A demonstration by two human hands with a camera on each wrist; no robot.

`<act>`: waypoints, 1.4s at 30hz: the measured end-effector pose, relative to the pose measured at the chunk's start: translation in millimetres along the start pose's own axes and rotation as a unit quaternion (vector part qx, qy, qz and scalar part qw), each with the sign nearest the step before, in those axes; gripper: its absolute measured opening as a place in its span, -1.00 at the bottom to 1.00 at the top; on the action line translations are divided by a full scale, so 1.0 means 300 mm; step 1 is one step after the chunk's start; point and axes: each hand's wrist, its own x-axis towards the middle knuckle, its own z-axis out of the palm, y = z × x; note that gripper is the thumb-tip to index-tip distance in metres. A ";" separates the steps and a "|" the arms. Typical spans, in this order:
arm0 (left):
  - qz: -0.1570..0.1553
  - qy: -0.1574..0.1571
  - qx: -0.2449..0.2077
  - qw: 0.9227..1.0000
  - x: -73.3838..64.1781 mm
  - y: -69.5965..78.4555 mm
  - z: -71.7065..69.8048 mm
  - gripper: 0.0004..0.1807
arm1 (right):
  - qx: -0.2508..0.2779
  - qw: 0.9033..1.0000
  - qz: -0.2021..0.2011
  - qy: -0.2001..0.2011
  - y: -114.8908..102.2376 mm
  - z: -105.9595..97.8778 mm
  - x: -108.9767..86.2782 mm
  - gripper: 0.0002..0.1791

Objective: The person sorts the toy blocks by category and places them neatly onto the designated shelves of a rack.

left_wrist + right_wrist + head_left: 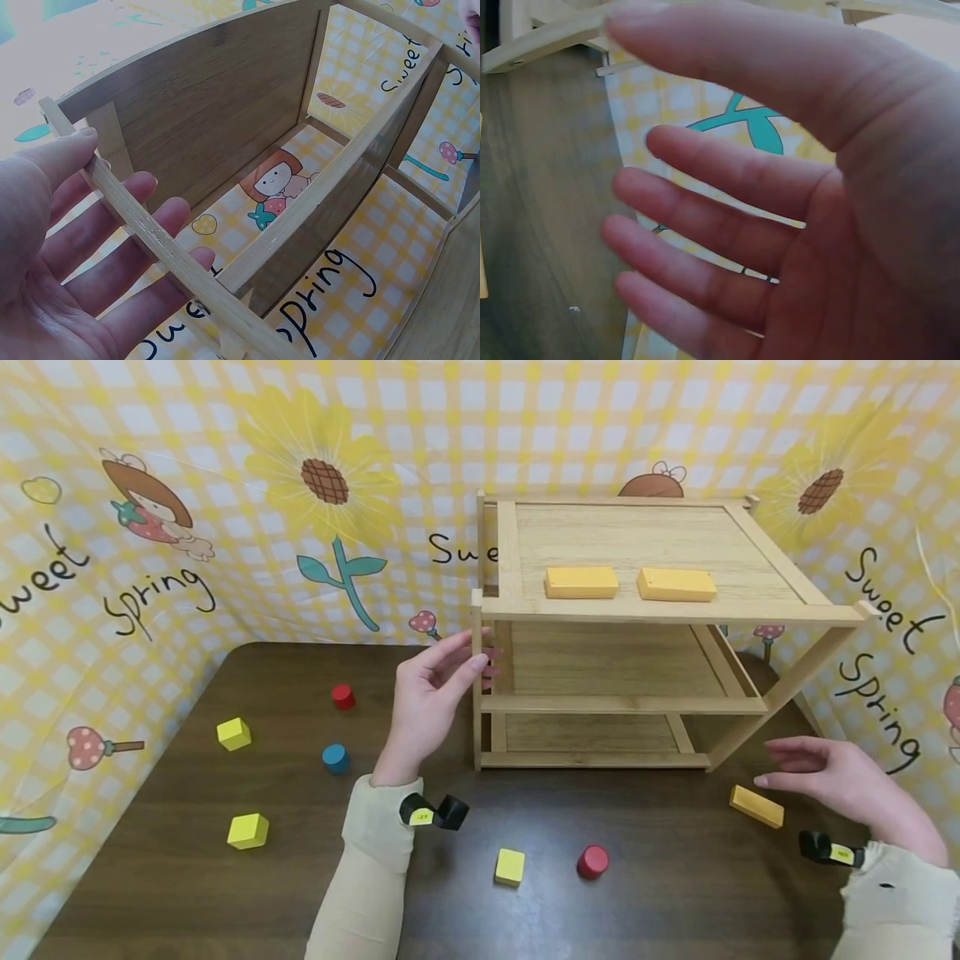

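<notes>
A three-tier wooden shelf (622, 704) stands upright on the dark table. My left hand (426, 702) holds its front left post, just below the top tier. In the left wrist view the thumb lies on the near side of the post (135, 214) and the fingers pass behind it. My right hand (832, 777) hovers at the right, with a yellow-orange rectangular block (757, 807) lying on the table beside its fingertips. The right wrist view shows that hand (780, 217) with spread fingers and nothing in them. Two similar blocks, one left (581, 582) and one right (677, 584), lie on the top tier.
Left on the table are two yellow cubes (234, 734), a red cylinder (342, 697) and a blue cylinder (335, 758). Nearer the front lie another yellow cube (509, 867) and a red cylinder (592, 862). A checked cloth (420, 435) hangs behind the shelf.
</notes>
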 end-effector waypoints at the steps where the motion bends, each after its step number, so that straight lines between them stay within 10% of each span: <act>1: 0.000 0.000 -0.002 1.000 0.000 0.000 0.000 -0.64 | -0.002 1.000 0.001 -0.010 0.000 0.005 -0.001 -0.20; 42: 0.006 -0.005 -0.008 1.000 0.005 -0.003 0.002 -0.65 | -0.024 0.999 0.000 0.029 0.052 0.139 -0.041 -0.45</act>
